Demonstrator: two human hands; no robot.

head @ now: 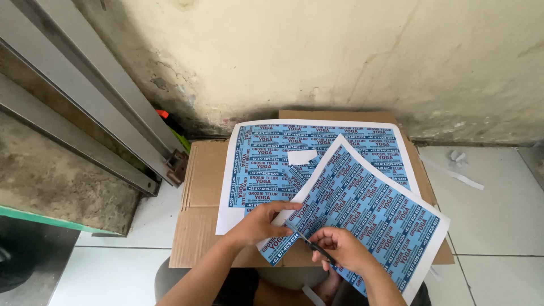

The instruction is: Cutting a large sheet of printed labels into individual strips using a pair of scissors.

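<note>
While the metal door track (pixel 85 107) is running down the far left and not doing much, the real action is sitting in the middle on a flattened cardboard sheet (pixel 195 226) laid over white floor tiles (pixel 498 209). A flat printed sheet (pixel 266 164) of blue labels is lying there, with a little white offcut (pixel 302 157) resting on it.

The left hand (pixel 260 224) is pinching the near corner of the top sheet (pixel 368 209), fingers curled and gripping the paper edge. That sheet is lying on the other one, tilted, its long axis running from near-left up to far-right... well, more like from the hands out toward the lower right, with one corner pointing at the wall (pixel 340 51).

Just right of that, the right hand (pixel 340 249) is closing around dark scissors (pixel 314 248), blades poking into the sheet's near edge, tips aiming up-left toward the left hand.

My take on doing this bit well: keep the paper taut with the pinching hand, follow the white gaps between label rows, and feed the sheet into the blades instead of chasing the line.

Further right, paper scraps (pixel 459 170) are lying on the tiles.
</note>
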